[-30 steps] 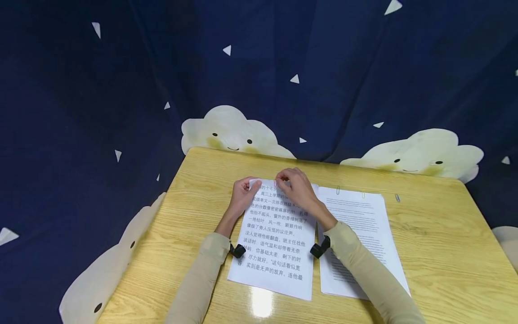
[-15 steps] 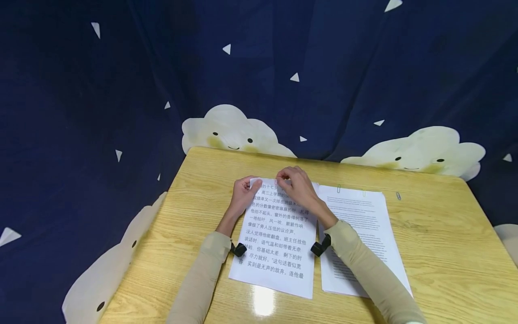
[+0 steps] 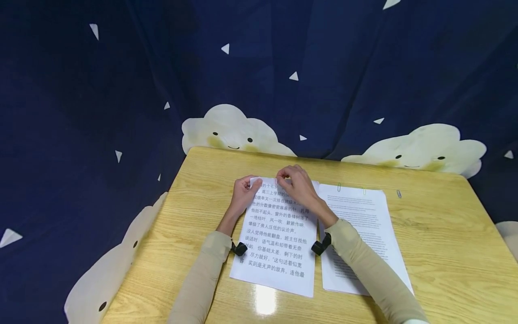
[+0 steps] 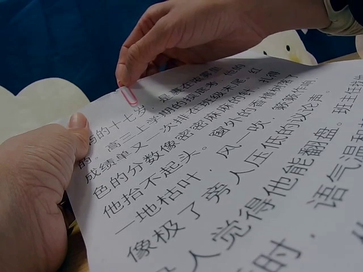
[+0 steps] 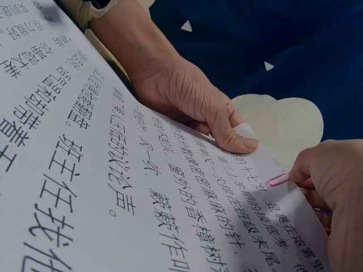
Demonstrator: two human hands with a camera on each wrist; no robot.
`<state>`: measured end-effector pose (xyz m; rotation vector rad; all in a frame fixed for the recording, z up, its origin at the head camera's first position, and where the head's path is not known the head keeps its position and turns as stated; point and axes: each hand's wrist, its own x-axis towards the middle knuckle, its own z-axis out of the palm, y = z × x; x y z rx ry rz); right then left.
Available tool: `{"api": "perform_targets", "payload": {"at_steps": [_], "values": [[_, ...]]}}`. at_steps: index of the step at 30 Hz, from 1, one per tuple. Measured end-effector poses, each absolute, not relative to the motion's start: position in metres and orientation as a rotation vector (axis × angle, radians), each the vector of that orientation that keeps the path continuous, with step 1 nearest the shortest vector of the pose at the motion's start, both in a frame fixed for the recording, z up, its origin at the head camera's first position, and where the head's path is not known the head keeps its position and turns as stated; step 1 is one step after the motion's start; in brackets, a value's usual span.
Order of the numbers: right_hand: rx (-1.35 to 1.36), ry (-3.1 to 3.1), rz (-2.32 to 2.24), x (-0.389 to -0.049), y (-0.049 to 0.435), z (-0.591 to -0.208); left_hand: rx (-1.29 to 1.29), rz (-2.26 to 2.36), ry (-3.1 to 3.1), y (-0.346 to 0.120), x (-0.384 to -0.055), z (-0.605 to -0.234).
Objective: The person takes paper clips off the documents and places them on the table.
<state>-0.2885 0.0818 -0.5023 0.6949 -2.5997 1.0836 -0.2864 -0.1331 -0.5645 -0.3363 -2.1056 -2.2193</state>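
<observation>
A stack of printed paper (image 3: 275, 243) with large characters is tilted up at its far edge. My left hand (image 3: 243, 194) grips its upper left corner, thumb on the printed face and fingers behind. At the top edge, a pink paper clip (image 4: 129, 95) sits over the sheets, its loop showing on the front. My right hand (image 3: 298, 185) pinches the clip's outer end between thumb and forefinger, as the right wrist view shows with the pink loop (image 5: 278, 180) at the fingertips. The remaining right fingers are partly hidden behind the paper's edge.
To the right lies a second paper stack (image 3: 356, 216) in smaller print, with a green paper clip (image 3: 339, 187) and a yellow paper clip (image 3: 364, 191) on its top edge. A blue paper clip (image 3: 399, 194) lies on the wooden table (image 3: 449, 234). A dark blue curtain (image 3: 259, 67) hangs behind.
Both hands keep their hold on the paper and the pink clip, almost still. The whole view shifts slightly with the head.
</observation>
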Motion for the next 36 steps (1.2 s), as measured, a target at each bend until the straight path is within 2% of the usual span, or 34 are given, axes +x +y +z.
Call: {"api": "perform_targets", "payload": {"at_steps": [36], "values": [[0.658, -2.550, 1.176, -0.289, 0.093, -0.493, -0.275, -2.181, -2.125, -0.132, -0.285, -0.563]]}}
